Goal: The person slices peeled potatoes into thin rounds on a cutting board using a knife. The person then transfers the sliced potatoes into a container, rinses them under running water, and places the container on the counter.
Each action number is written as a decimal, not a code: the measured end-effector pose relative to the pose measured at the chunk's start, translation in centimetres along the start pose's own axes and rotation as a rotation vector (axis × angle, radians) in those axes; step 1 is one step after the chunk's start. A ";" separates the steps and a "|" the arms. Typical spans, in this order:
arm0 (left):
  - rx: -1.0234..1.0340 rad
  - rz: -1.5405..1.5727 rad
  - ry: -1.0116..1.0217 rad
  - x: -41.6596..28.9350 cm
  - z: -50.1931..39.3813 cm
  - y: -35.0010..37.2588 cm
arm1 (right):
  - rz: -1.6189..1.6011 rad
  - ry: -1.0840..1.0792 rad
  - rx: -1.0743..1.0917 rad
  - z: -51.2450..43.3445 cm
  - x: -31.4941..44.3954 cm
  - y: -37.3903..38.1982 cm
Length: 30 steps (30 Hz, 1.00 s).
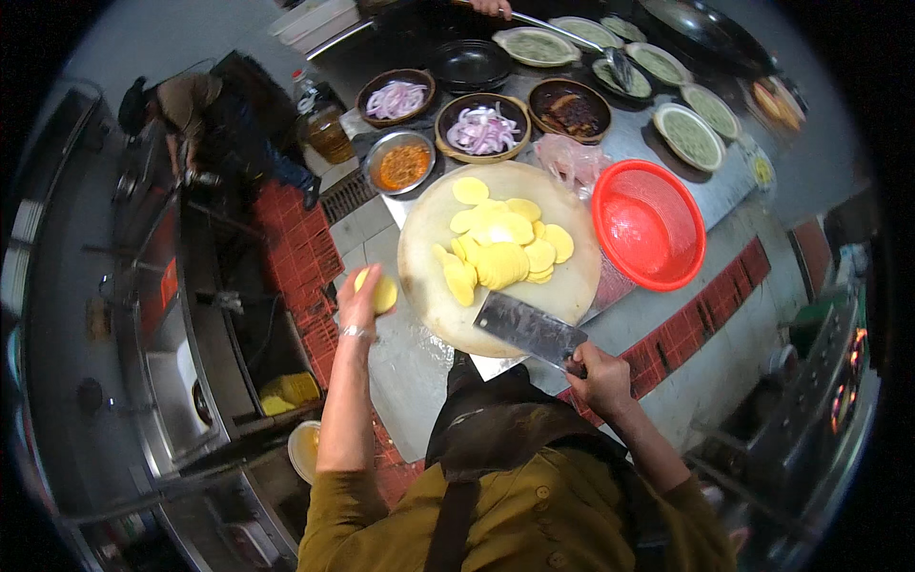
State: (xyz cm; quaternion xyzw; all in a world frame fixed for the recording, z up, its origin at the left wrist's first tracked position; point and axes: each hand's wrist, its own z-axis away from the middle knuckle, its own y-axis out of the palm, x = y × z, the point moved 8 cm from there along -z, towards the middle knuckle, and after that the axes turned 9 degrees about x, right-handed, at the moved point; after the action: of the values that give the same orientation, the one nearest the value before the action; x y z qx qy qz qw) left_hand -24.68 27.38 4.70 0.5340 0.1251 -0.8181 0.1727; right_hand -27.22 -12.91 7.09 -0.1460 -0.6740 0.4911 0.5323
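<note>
My left hand [361,300] holds a yellow potato piece [384,294] off the left side of a round cutting board [429,286]. In my right hand [604,379] is the handle of a cleaver [529,327]; its broad blade lies flat over the board's near edge. Thin yellow round slices, seemingly potato [504,264], lie overlapping in a pile on the board, with a single slice [470,191] at its far side. A red plastic basket [647,225] stands against the board's right side.
Behind the board stand a metal bowl of chopped red seasoning [404,168], bowls of sliced onion [482,132] and a bowl of dark meat [570,111]. Several dishes of green food [690,136] fill the back right, where another person's hand [492,7] holds a ladle. A co-worker [189,100] bends at the left.
</note>
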 end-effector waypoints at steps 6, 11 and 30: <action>-0.322 0.888 -0.203 16.6 13.2 -11.9 | -0.333 0.073 0.059 -2.8 -0.9 1.1; -0.662 1.184 -0.090 25.9 25.3 -17.8 | -0.251 -0.102 0.175 -3.7 5.6 2.9; -1.640 1.884 0.104 63.5 65.9 -22.1 | -0.325 -0.079 0.849 4.4 22.2 35.1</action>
State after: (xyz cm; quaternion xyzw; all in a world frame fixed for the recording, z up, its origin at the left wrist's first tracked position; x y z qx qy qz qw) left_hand -112.11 12.37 -26.82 0.1825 0.1735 -0.0354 0.9671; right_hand -51.15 17.54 -8.66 0.2117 -0.4470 0.6390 0.5891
